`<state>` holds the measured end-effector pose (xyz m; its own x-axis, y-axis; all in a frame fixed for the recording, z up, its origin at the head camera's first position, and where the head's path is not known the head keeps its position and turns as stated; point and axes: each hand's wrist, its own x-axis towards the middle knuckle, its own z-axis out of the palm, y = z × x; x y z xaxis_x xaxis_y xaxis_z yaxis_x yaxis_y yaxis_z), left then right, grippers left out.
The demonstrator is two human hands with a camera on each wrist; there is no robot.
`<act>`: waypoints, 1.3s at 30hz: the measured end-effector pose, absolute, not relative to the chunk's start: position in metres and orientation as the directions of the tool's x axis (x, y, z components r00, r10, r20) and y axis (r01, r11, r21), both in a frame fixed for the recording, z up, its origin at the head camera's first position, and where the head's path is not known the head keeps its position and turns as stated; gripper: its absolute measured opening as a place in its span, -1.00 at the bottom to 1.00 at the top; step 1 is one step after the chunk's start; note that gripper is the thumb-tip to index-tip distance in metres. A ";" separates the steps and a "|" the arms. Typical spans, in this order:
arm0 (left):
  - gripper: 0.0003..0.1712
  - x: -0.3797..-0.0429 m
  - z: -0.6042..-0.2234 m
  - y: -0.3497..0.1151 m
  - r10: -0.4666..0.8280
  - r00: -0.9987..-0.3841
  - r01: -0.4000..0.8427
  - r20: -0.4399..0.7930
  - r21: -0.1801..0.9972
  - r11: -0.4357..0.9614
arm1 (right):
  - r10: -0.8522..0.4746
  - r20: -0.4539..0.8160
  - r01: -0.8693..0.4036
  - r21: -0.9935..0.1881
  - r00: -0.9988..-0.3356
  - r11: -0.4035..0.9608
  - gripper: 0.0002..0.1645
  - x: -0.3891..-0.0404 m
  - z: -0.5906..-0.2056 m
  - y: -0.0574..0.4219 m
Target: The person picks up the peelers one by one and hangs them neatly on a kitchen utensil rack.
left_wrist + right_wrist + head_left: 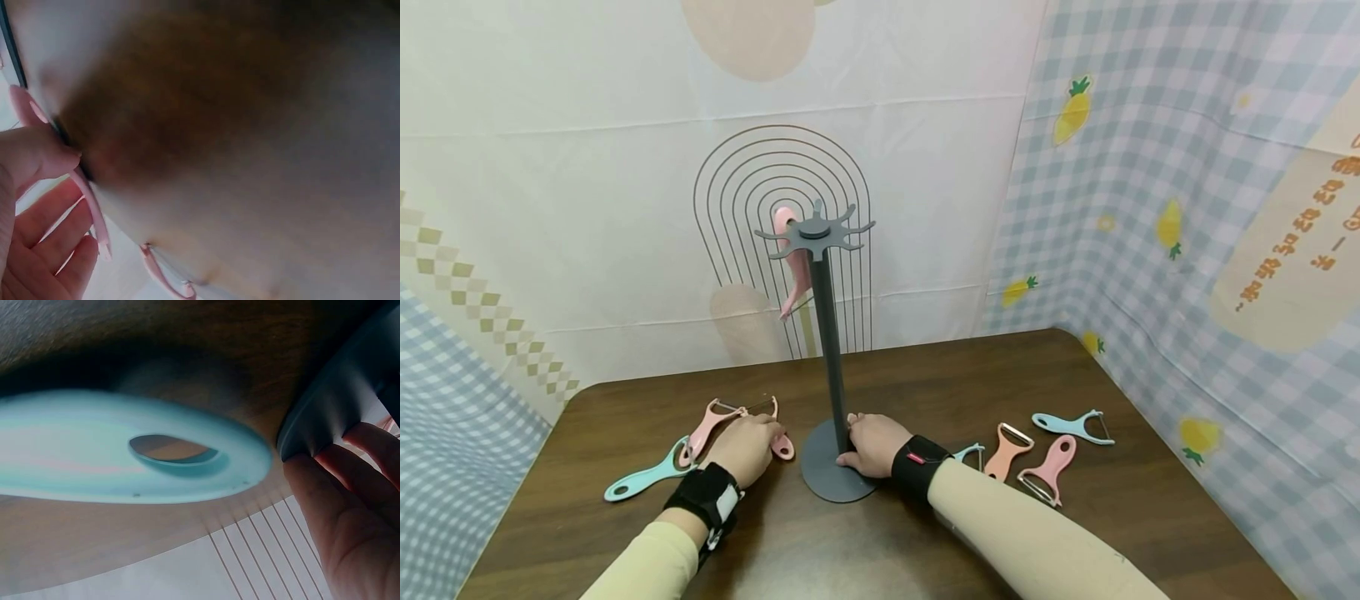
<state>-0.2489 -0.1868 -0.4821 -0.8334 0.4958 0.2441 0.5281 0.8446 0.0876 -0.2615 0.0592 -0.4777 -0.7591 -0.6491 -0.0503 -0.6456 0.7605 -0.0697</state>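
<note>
A dark grey stand rises from a round base, with a ring of hooks at its top. One pink peeler hangs from a hook on the left side. My left hand, left of the base, pinches another pink peeler between thumb and fingers; its handle end shows past the fingers in the head view. At the foot of the pole, my right hand grips the stand, thumb in front and fingers behind. The right wrist view shows fingertips against the base.
Beside my left hand lie a light blue peeler and a further pink peeler. To the right, past my right wrist, are light blue peelers, an orange peeler and a pink peeler. Cloth hangs behind the brown table.
</note>
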 end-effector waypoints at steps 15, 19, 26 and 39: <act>-0.74 -0.245 -0.481 -0.183 0.446 -0.882 0.468 0.154 0.171 0.867 | -0.633 -0.069 -0.629 -0.073 -0.771 0.774 -0.34 -0.262 -0.478 0.057; -0.76 -0.243 -0.480 -0.183 0.433 -0.887 0.456 0.160 0.162 0.875 | -0.635 -0.064 -0.631 -0.072 -0.770 0.772 -0.35 -0.262 -0.476 0.057; -0.75 -0.243 -0.483 -0.185 0.455 -0.875 0.474 0.162 0.107 0.874 | -0.633 -0.065 -0.629 -0.065 -0.772 0.774 -0.37 -0.262 -0.477 0.058; -0.88 -0.243 -0.478 -0.189 0.470 -0.839 0.497 0.276 0.034 0.867 | -0.631 -0.069 -0.627 -0.065 -0.773 0.776 -0.34 -0.261 -0.476 0.058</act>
<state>-0.2430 -0.1893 -0.4784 -0.8387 0.4697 0.2756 0.4967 0.8673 0.0336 -0.2610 0.0579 -0.4764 -0.7731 -0.6306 -0.0685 -0.6273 0.7761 -0.0646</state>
